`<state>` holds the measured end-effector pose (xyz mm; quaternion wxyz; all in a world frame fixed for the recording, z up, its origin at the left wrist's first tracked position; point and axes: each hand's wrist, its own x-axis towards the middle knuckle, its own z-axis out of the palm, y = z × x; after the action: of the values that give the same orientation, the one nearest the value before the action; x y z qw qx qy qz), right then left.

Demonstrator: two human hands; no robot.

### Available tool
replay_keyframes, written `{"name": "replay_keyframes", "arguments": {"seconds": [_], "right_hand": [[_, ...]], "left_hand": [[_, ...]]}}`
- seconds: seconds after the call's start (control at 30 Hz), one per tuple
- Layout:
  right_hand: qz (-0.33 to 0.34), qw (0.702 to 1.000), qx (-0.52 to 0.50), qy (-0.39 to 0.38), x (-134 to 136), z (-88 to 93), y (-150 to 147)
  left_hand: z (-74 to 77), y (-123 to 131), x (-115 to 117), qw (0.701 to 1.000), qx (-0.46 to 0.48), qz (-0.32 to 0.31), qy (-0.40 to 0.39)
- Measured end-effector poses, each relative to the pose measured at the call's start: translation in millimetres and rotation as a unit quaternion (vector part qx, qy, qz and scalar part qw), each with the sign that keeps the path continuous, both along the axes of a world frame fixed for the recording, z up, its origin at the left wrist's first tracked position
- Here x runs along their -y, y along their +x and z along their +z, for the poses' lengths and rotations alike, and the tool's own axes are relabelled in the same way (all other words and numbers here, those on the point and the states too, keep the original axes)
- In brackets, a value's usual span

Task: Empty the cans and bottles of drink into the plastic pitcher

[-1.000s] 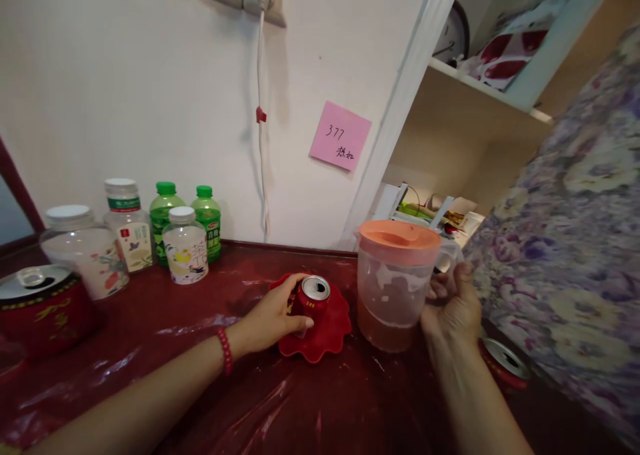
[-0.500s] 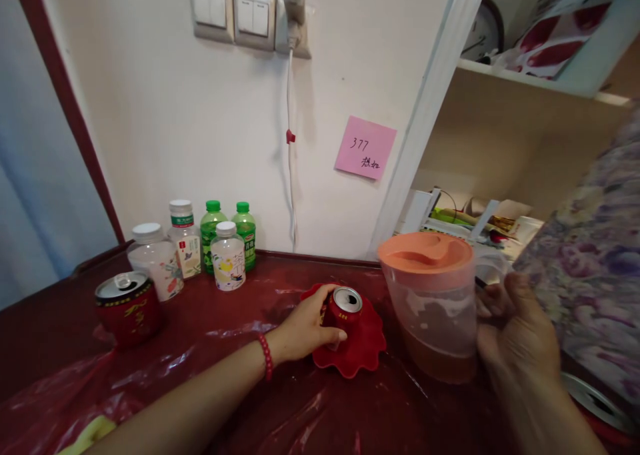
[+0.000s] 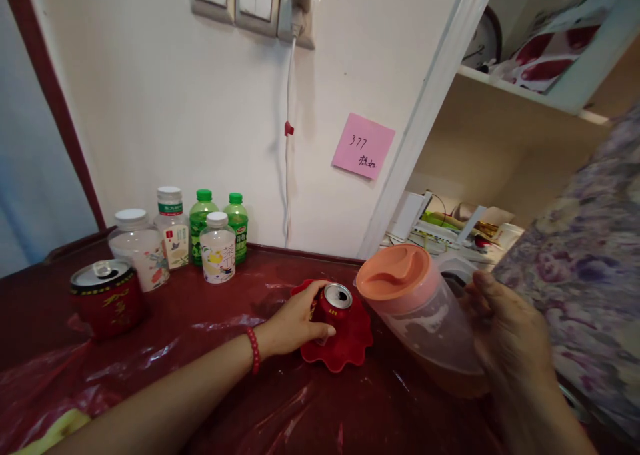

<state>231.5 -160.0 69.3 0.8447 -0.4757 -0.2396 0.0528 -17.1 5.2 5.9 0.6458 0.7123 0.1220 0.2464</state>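
Note:
My left hand (image 3: pixel 303 318), with a red bead bracelet at the wrist, is wrapped round a red drink can (image 3: pixel 336 306) with an opened silver top. The can stands upright on a red scalloped dish (image 3: pixel 345 351). On the right, my right hand (image 3: pixel 510 328) grips the handle of a clear plastic pitcher (image 3: pixel 430 328). Its orange lid (image 3: pixel 395 273) leans toward the can, and brownish liquid lies low in the tilted body. Lid and can are apart. My right fingers are partly hidden behind the handle.
A large red can (image 3: pixel 107 301), clear bottles with white caps (image 3: pixel 218 251) and green bottles (image 3: pixel 239 225) stand at the back left. Clear plastic covers the dark red table (image 3: pixel 240 401). Shelves (image 3: pixel 520 95) and a flowered cloth (image 3: pixel 580 261) are at the right.
The pitcher has gone from upright to tilted, its lid leaning left toward the can. My left hand keeps its hold on the can. The view has shifted slightly.

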Motion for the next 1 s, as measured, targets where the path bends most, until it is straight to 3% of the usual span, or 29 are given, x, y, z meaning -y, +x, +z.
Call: {"name": "replay_keyframes", "arguments": {"seconds": [0.33, 0.73, 0.83, 1.0], "right_hand": [[0.007, 0.999, -0.048, 0.016, -4.9, -2.3, -0.2], [-0.039, 0.986, -0.104, 0.125, -23.9, -42.8, 24.3], [-0.044, 0.984, -0.106, 0.136, -24.6, -44.0, 25.1], [-0.031, 0.987, -0.094, 0.123, -21.7, -35.2, 24.1]], "left_hand": [[0.2, -1.4, -3.0, 0.999, -0.03, 0.006, 0.039], [-0.3, 0.4, -6.6, 0.996, -0.033, 0.025, 0.075], [-0.9, 1.5, -7.0, 0.997, -0.036, 0.031, 0.065], [0.2, 1.2, -7.6, 0.989, -0.053, 0.078, 0.118]]}}
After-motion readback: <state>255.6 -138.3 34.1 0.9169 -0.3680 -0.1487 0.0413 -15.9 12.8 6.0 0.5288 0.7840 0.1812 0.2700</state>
